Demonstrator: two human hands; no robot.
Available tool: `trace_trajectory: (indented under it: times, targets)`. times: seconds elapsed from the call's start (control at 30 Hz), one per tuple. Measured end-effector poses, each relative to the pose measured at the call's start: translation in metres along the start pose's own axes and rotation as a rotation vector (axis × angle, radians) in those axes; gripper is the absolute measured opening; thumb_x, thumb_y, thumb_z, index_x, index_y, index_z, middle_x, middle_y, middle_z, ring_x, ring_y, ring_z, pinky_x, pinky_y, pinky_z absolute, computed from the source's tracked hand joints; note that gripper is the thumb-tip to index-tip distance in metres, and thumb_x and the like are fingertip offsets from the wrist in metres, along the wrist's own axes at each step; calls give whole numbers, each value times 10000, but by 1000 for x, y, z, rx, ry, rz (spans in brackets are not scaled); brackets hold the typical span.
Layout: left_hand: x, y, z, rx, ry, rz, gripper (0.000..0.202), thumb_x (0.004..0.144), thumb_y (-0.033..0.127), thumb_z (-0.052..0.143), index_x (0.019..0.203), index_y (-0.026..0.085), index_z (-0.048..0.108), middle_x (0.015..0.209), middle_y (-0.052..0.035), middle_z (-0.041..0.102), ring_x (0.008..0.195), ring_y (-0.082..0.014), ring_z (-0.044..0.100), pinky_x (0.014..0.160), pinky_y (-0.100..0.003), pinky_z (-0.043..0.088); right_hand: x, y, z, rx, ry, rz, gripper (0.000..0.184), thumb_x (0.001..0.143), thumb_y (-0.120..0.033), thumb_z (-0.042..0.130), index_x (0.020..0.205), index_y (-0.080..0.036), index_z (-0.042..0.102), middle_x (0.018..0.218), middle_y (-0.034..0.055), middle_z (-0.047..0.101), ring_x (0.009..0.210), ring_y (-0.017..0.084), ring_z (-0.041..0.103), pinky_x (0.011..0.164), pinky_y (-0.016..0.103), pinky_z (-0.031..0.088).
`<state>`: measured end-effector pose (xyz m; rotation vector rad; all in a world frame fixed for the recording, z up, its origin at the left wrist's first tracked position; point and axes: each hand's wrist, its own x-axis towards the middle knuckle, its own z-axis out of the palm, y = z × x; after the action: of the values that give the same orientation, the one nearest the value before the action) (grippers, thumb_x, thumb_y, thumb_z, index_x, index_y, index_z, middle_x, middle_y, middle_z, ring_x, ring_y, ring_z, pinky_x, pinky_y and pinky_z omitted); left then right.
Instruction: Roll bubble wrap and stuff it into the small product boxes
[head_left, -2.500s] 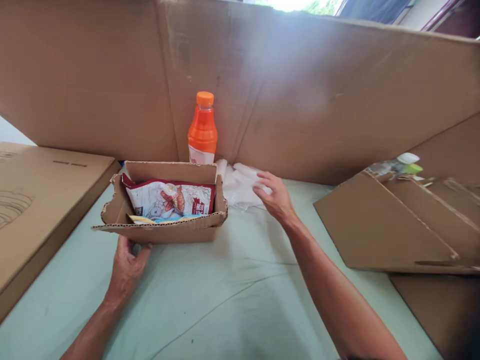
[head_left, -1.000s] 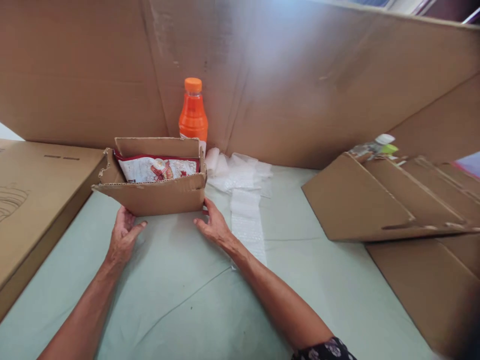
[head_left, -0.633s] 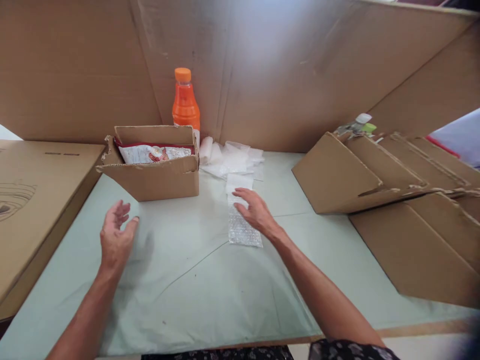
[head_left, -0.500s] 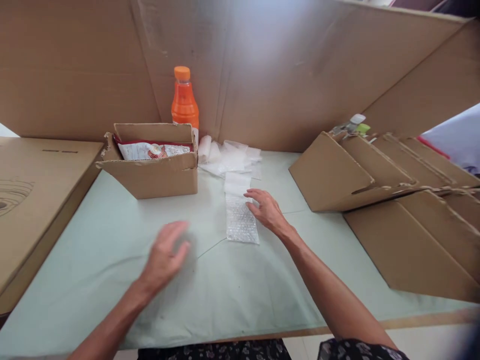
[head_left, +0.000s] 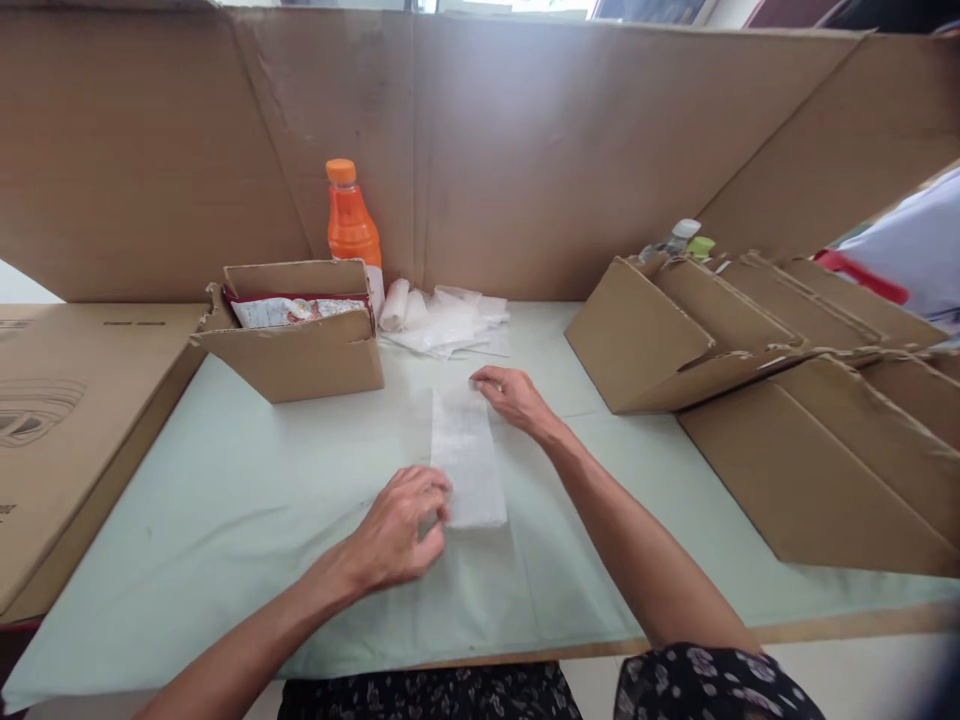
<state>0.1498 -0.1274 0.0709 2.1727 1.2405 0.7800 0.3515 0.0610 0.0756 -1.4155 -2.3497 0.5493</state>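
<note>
A strip of clear bubble wrap [head_left: 470, 465] lies lengthwise on the pale green cloth. My right hand [head_left: 514, 398] pinches its far right corner between thumb and fingertips. At the strip's lower left edge is my left hand [head_left: 409, 525], its fingers bent and the thumb held apart; the fingertips are slightly blurred, and whether they touch the wrap is unclear. Beyond the strip sits a loose heap of clear plastic wrap [head_left: 450, 318], with a rolled piece at its left.
A cardboard box [head_left: 300, 362] holding printed packets stands left, with an orange-capped bottle [head_left: 352, 225] behind it. Divided cardboard boxes [head_left: 810, 460] fill the right side, bottles poking out. A flat carton [head_left: 82, 430] lies far left. A tall cardboard wall [head_left: 600, 150] closes the back.
The bubble wrap strip now lies flat and nearer me, apart from the heap. My right hand has gripped its far corner; my left hand has moved right to its edge. The view has shifted.
</note>
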Motion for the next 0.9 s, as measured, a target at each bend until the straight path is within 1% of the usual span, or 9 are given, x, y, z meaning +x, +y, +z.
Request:
trace_trajectory:
  times: [0.07,0.13,0.23,0.37,0.5,0.6,0.73,0.8,0.9]
  targets:
    - [-27,22,-16,-195,0,-14,226,732,44,525,834,222,619,994,-33,736,957,-188,674,870,-326,516,-6,-3,-7,91,-62,-28,255,907,-222,516,996,-225,755,917,7,775,854,186,693,789,288,515]
    - [-42,39,-29,-269,-23,-82,204,776,68,525,835,236,623,840,5,732,786,-153,676,732,-276,519,-5,-8,-6,151,-87,-30,237,883,-200,534,956,-219,759,897,12,771,856,193,691,812,305,514]
    - [-39,46,-36,-254,-12,-162,165,823,126,531,846,241,647,782,5,729,710,-152,670,571,-244,475,-3,-15,4,143,-4,23,282,860,-156,537,1049,-202,742,1082,65,758,1022,233,675,955,384,493]
    - [0,25,-30,-148,30,-191,228,862,163,511,992,225,687,929,-18,763,833,-174,703,697,-259,523,-27,-16,3,181,130,46,340,904,-235,535,1214,-195,668,1295,100,671,1110,234,646,955,405,519]
    - [44,-14,-15,79,-97,-320,375,854,124,489,1170,211,672,900,-22,753,822,-200,698,790,-317,533,-88,-22,-8,283,281,-30,262,953,-288,532,1150,-219,688,1222,82,704,1119,228,659,914,389,549]
    - [56,-37,-3,144,-145,-366,414,844,98,499,1216,187,657,1008,-69,749,940,-242,697,863,-366,536,-136,-39,2,216,249,-156,238,962,-273,559,1160,-231,682,1222,90,710,1165,238,646,997,432,516]
    - [31,-40,-2,163,25,-258,441,886,207,565,1324,162,577,1271,-143,649,1181,-285,604,1014,-435,489,-172,-57,44,22,68,-314,430,862,-297,696,1272,-182,634,1361,162,631,1191,325,609,954,515,514]
    - [6,-33,-3,125,83,-107,451,889,260,598,1329,169,565,1288,-142,637,1201,-283,584,1035,-451,479,-175,-58,64,-48,89,-338,372,880,-218,656,1248,-166,641,1337,167,646,1172,328,612,932,516,511]
    - [-30,-22,2,59,21,6,465,880,235,615,1339,188,552,1225,-112,685,1131,-257,620,990,-433,514,-169,-54,77,-2,167,-336,276,957,-111,508,1173,-179,665,1130,113,741,1012,248,669,850,421,527]
